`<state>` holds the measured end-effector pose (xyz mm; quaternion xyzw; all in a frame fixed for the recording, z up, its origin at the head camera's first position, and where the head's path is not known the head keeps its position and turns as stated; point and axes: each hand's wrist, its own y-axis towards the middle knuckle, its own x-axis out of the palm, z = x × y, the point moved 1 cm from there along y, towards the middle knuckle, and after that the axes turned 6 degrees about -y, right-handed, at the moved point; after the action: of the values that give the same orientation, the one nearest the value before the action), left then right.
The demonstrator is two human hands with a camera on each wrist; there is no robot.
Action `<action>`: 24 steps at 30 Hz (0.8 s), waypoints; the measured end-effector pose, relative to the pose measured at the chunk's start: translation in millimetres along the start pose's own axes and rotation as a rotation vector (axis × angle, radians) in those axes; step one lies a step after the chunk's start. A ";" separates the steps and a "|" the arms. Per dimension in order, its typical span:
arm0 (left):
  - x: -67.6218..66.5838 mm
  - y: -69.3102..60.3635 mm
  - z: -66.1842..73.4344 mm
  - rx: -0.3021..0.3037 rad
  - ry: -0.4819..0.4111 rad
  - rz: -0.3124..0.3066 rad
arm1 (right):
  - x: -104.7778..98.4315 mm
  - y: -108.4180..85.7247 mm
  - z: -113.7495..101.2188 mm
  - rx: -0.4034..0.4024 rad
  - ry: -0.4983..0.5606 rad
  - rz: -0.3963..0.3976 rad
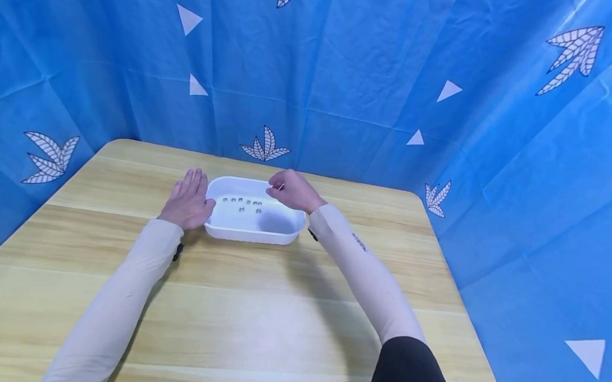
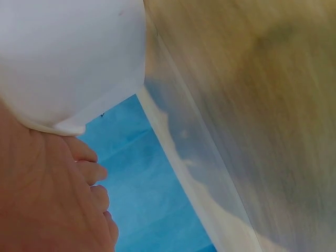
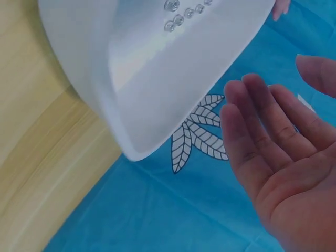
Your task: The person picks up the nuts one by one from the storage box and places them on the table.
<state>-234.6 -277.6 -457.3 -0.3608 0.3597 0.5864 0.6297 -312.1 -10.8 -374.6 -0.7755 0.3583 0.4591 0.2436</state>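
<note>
A white plastic tub (image 1: 252,235) stands on the wooden table (image 1: 240,328). Several small clear round pieces, like glass beads (image 3: 178,20), lie on its floor, most of them in a rough row. At the tub's left end is my left hand (image 1: 186,204), fingers stretched out and thumb against the rim. The left wrist view shows this hand (image 2: 52,194) beside the white wall. My right hand (image 1: 297,192) hovers over the tub's right part. In the right wrist view its fingers (image 3: 262,136) are loosely bent, the thumb stands apart, and nothing is visible in the palm.
A blue curtain (image 1: 372,59) with white leaf and triangle prints hangs behind and to the right of the table. The tub sits near the table's far edge. Bare tabletop stretches between the forearms, with the right arm's shadow across it.
</note>
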 end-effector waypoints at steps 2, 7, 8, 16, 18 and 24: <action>-0.4 -0.3 0.0 -0.001 -0.005 0.001 | 2.3 6.0 -2.5 0.002 -0.022 -0.020; -0.2 0.9 -0.6 -0.005 -0.014 0.009 | 9.0 19.6 -5.3 -0.006 -0.057 -0.040; 0.0 1.4 -0.9 -0.006 -0.015 0.011 | 10.4 21.9 -5.4 -0.011 -0.061 -0.042; -0.3 0.4 0.9 -0.006 -0.014 0.010 | 25.0 36.3 -4.7 -0.071 -0.093 -0.067; -1.4 -0.7 2.7 -0.004 -0.015 0.011 | 27.3 38.1 -6.5 -0.082 -0.109 -0.077; -2.8 -1.0 4.6 -0.008 -0.008 0.008 | 33.0 43.3 -13.3 -0.098 -0.137 -0.122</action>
<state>-233.6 -275.0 -452.7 -0.3596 0.3564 0.5916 0.6275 -328.1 -58.2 -399.9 -0.7737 0.2701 0.5124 0.2567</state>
